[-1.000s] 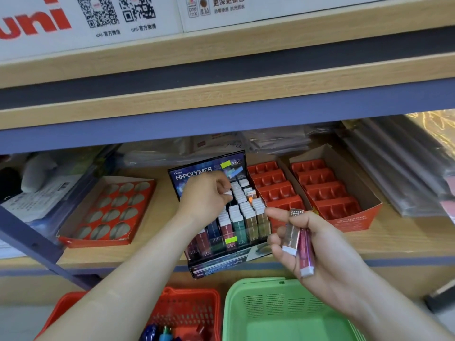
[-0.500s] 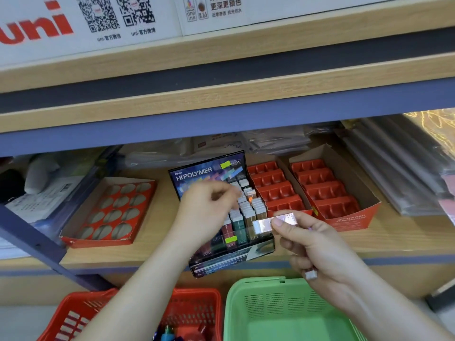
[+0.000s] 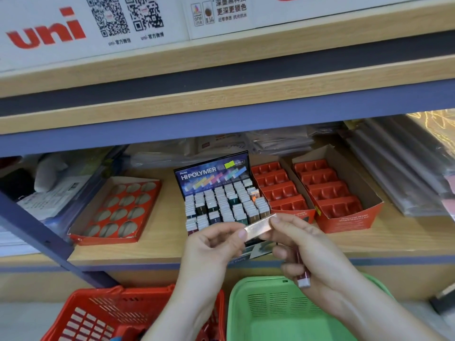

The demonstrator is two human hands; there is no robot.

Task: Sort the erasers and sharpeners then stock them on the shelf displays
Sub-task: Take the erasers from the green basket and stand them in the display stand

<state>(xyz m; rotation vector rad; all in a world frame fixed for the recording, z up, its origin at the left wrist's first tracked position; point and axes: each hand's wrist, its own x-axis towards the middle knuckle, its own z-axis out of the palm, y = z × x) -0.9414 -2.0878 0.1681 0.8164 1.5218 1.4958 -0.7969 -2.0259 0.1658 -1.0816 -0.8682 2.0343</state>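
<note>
A black Hi-Polymer display box stands on the wooden shelf, packed with several rows of upright erasers. In front of it both hands meet on one shiny pinkish eraser. My left hand pinches its left end between thumb and fingers. My right hand pinches its right end and also keeps a second, dark red eraser tucked under its lower fingers, with the white tip sticking out below.
Two orange cardboard trays with bare compartments sit right of the display box. An orange tray with round holes lies to the left. Below the shelf stand a red basket and a green basket. Plastic-wrapped packs fill the right.
My left hand has come away from the rows in the display box and down to the shiny eraser that my right hand turned sideways and held out; now both hands pinch it.
</note>
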